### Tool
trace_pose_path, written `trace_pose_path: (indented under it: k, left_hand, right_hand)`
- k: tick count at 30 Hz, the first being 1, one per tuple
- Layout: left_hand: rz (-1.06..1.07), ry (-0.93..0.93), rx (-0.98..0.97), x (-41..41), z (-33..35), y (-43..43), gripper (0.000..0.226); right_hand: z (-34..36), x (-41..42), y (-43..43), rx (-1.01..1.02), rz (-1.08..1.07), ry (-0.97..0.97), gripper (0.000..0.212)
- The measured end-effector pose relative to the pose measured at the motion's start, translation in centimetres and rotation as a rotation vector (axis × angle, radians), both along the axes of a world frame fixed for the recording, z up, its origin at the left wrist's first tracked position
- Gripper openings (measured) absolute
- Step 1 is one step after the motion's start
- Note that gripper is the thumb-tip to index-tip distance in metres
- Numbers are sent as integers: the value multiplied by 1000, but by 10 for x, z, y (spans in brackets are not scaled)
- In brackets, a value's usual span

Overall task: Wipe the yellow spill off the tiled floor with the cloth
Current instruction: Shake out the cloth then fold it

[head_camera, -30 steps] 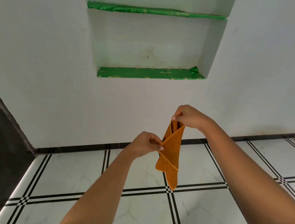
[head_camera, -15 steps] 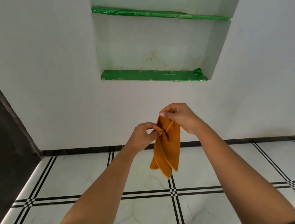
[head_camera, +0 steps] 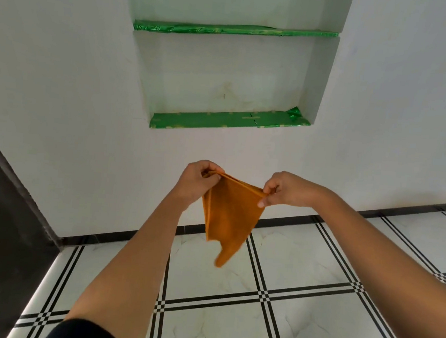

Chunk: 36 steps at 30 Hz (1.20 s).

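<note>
Hands now apart, left hand [head_camera: 198, 178] and right hand [head_camera: 286, 189] each pinching the cloth [head_camera: 230, 214] top edge, slack below.

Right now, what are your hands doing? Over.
Left hand and right hand pinch the orange cloth by its top edge, in the air. No spill in view on the floor.
</note>
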<state>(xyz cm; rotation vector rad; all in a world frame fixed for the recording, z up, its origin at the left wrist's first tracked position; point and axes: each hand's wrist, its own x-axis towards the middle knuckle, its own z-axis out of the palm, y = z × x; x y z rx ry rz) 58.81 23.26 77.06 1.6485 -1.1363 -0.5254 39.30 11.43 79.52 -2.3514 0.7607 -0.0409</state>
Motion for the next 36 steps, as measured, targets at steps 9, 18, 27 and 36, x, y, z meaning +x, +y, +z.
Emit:
trace_pose_path:
  k: [9,18,27,36]
  left_hand:
    - [22,27,4,17,16,8,22]
    - [31,446,-199,-12,64,-19,21]
    - [93,576,-276,5,82,-18,20]
    - [251,625,-185,45,66,-8,18]
  right_hand:
    - [19,4,3,154,-108,-415,15]
    - [-32,26,24,807,-296,-566,59]
    - [-42,65,40,890,-192,-670,53]
    - [-22,46,25,901,-206,-641,47]
